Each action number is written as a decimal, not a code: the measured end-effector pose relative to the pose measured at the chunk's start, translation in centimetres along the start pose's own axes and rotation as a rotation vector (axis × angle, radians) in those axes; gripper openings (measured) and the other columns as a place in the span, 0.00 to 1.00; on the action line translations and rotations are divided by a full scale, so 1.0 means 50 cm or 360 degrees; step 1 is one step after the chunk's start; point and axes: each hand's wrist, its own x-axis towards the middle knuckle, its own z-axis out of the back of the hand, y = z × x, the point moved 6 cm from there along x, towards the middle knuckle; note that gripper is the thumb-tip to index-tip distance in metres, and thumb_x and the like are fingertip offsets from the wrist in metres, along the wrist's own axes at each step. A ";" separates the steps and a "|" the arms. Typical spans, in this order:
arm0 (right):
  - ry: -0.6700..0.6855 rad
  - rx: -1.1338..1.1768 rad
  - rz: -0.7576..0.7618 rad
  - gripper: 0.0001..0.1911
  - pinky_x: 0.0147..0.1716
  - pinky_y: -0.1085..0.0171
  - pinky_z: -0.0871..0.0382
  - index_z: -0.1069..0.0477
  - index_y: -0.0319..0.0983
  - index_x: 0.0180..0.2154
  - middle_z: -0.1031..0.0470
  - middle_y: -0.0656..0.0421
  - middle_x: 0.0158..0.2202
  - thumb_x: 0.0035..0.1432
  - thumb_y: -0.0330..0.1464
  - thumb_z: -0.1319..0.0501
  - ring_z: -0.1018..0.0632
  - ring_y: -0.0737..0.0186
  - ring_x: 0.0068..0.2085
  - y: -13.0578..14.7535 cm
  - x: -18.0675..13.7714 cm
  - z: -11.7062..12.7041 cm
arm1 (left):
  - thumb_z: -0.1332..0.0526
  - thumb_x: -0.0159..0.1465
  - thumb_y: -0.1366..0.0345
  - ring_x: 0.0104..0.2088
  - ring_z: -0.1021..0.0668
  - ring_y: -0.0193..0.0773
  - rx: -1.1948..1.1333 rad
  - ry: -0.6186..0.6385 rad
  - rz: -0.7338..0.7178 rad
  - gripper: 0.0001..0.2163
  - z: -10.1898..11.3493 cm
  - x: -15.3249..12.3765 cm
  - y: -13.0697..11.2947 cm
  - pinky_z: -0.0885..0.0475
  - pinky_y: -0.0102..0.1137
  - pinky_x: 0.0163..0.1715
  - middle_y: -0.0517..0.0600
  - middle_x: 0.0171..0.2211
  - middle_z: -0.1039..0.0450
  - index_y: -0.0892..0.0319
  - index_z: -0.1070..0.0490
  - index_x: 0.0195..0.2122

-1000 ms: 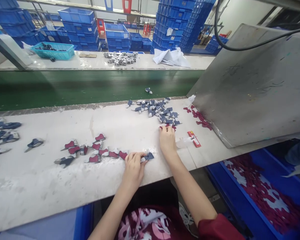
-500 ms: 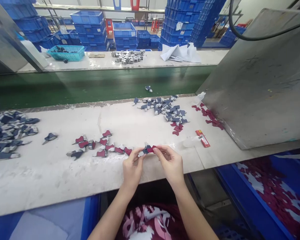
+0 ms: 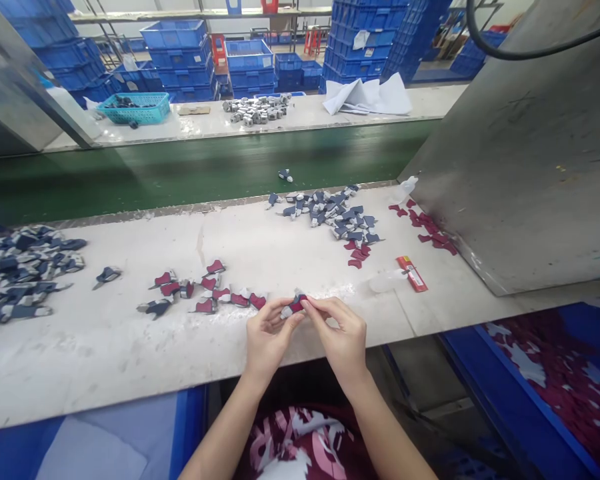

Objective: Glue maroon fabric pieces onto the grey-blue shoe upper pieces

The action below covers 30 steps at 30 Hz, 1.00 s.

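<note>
1. The left hand and the right hand met over the near edge of the pale, dusty bench, and the fingers of both pinched one small dark-red and navy flat piece with a white tab between their tips.
2. That piece was held just above the bench, at the 12 o'clock side of both hands; the left fingers gripped its white end and the right fingers its red end.
3. The piece looked thin, light and soft, probably pliable cloth or foam, so it would likely bend rather than break; a fingertip pinch at its edges seemed the fitting hold, since a flat piece is hard to lift from the middle.
4. At 10 o'clock from the hands lay a loose row of small red and navy pieces, near the left hand.
5. At 1 o'clock, well apart, sat a heap of navy and white pieces with a few red ones at its near side.
6. At 2 o'clock lay a narrow red packet beside a tilted grey metal sheet.
7. At 9 o'clock, far off, a larger pile of navy pieces lay, and a green conveyor belt ran beyond the bench.
</note>
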 end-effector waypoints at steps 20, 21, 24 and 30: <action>0.0322 0.0696 -0.0305 0.07 0.36 0.66 0.24 0.18 0.49 0.41 0.25 0.60 0.35 0.61 0.36 0.33 0.23 0.65 0.37 -0.023 -0.011 -0.008 | 0.25 0.54 0.64 0.38 0.13 0.46 -0.0234 0.0114 0.0302 0.22 -0.004 -0.041 -0.081 0.17 0.31 0.41 0.55 0.38 0.15 0.62 0.23 0.48; 0.0314 0.0685 -0.0308 0.07 0.37 0.66 0.24 0.18 0.49 0.42 0.25 0.59 0.35 0.61 0.36 0.34 0.22 0.65 0.38 -0.023 -0.014 -0.010 | 0.25 0.54 0.64 0.38 0.13 0.45 -0.0228 0.0085 0.0304 0.22 -0.003 -0.043 -0.081 0.17 0.31 0.41 0.55 0.38 0.15 0.62 0.23 0.49; 0.0337 0.0683 -0.0331 0.09 0.38 0.65 0.23 0.18 0.49 0.44 0.25 0.58 0.36 0.62 0.36 0.35 0.22 0.63 0.39 -0.022 -0.021 -0.017 | 0.24 0.53 0.64 0.38 0.14 0.46 -0.0231 0.0024 0.0340 0.23 -0.001 -0.046 -0.082 0.17 0.32 0.42 0.55 0.38 0.15 0.62 0.24 0.50; 0.0207 0.0697 -0.0382 0.08 0.37 0.65 0.23 0.18 0.47 0.42 0.25 0.58 0.36 0.63 0.38 0.35 0.22 0.63 0.39 -0.011 -0.030 -0.020 | 0.27 0.56 0.64 0.39 0.14 0.47 -0.0102 0.0020 0.0218 0.21 0.001 -0.056 -0.084 0.17 0.33 0.42 0.56 0.39 0.15 0.62 0.23 0.50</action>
